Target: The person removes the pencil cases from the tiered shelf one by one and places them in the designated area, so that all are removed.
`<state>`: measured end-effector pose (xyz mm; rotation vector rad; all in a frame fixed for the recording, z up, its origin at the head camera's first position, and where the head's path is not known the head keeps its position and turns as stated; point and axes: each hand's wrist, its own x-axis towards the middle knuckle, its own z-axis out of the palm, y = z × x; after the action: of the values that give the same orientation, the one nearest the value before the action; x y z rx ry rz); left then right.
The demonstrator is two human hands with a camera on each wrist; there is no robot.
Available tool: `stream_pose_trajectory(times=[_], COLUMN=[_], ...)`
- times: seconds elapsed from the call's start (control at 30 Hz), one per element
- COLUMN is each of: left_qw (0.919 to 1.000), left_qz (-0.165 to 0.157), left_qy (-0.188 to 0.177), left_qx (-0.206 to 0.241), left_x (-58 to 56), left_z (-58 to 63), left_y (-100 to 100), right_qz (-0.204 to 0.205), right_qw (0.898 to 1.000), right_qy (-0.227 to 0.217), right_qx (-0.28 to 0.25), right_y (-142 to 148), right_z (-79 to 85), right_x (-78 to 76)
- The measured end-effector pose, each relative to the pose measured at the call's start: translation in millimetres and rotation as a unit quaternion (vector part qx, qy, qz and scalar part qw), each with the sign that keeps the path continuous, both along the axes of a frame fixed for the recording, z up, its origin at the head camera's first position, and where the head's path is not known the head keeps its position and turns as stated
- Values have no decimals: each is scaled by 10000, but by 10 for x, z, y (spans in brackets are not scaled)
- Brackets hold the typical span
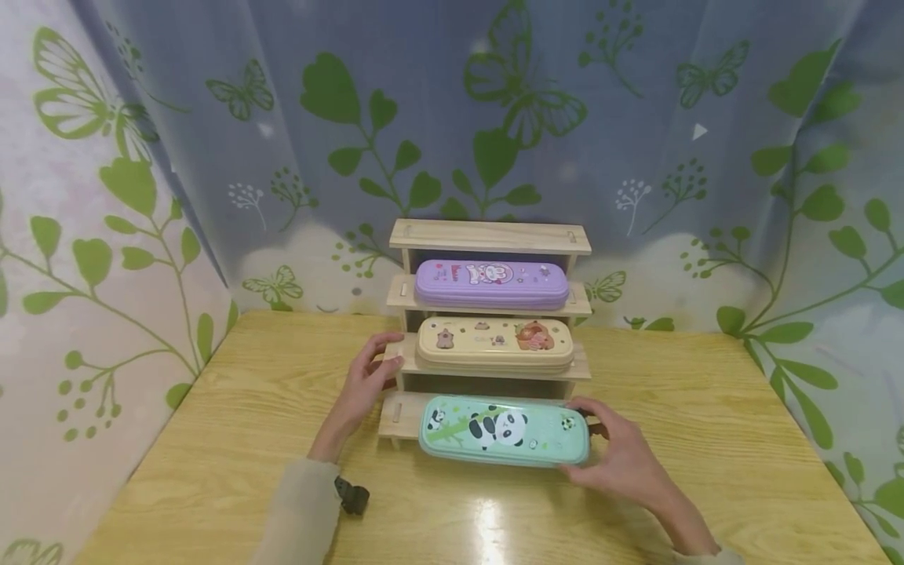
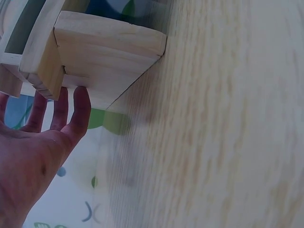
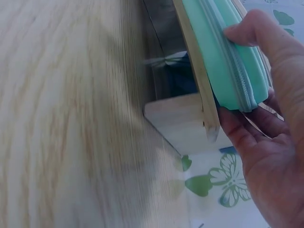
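Note:
A mint-green pencil case with panda pictures lies over the lowest step of a wooden stepped rack. Its right end sits slightly askew, past the step's front edge. My right hand grips that end, thumb on the zipped front side and fingers behind and beneath. Whether the whole case rests on the step I cannot tell. With my left hand I hold the left end of the step above; the fingers touch the rack's side panel. A cream pencil case occupies that step, and a purple one the step higher up.
The rack stands on a wood-grain table near its back edge. Behind it hangs a curtain with green leaves and butterflies, and similar cloth covers both sides. A dark strap piece shows at my left cuff.

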<state>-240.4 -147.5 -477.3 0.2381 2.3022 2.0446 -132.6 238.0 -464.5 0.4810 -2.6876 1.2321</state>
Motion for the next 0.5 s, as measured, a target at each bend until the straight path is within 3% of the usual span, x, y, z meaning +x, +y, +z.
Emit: stream_pose_trajectory(times=[0.5], left_qw=[9999], left_qz=[37], left_qy=[24], left_qx=[126], left_x=[-8], left_z=[-13], left_y=[2], right_qz=[-122], right_qw=[9989], right_qy=[436], right_qx=[-94], right_y=[374], right_z=[-71], right_x=[120])
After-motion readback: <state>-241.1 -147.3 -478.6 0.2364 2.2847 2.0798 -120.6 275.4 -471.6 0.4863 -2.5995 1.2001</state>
